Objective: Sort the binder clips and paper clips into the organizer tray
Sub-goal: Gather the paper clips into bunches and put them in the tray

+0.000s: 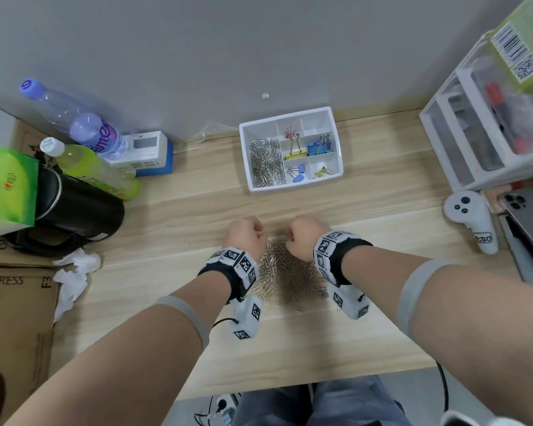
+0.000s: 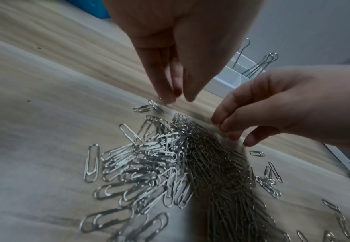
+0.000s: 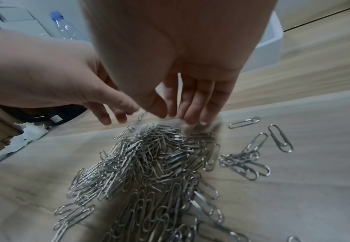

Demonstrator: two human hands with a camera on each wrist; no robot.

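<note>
Left hand: the left hand [image 1: 244, 236] hangs over the far left edge of the pile, fingers [image 2: 161, 85] pointing down and drawn together at the tips, just above two stray clips; whether they hold anything I cannot tell.
Right hand: the right hand [image 1: 305, 238] is over the far right edge of the pile, fingers [image 3: 192, 104] straight and side by side, tips touching the desk at the pile's rim; nothing gripped.
Paper clips: a heap of silver paper clips [image 1: 285, 276] lies on the wooden desk [image 1: 382, 210] between the wrists, a few scattered beside it.
Tray: the white tray [image 1: 290, 150] sits beyond the hands by the wall; its long left compartment holds paper clips, the smaller compartments hold binder clips [image 1: 317, 147] in yellow, blue and red.
Surroundings: bottles [image 1: 83, 130] to the left, a white controller [image 1: 471, 216] to the right.
</note>
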